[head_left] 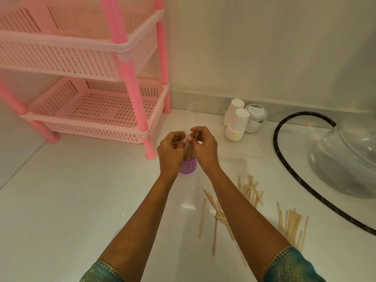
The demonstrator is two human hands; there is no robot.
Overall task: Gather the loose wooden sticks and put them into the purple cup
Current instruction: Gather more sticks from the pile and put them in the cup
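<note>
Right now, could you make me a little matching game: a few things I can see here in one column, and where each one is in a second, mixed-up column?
Things:
1. purple cup
2. loose wooden sticks
3. pink rack
4. white paper cups

Places:
A. lying scattered on the white surface, near the right forearm
B. stacked by the back wall, beside a lidded jar
C. between the left hand and right hand, sticks standing in it
D. standing at the far left, shelves bare

Pairs: 1-C, 2-A, 3-D, 4-B
</note>
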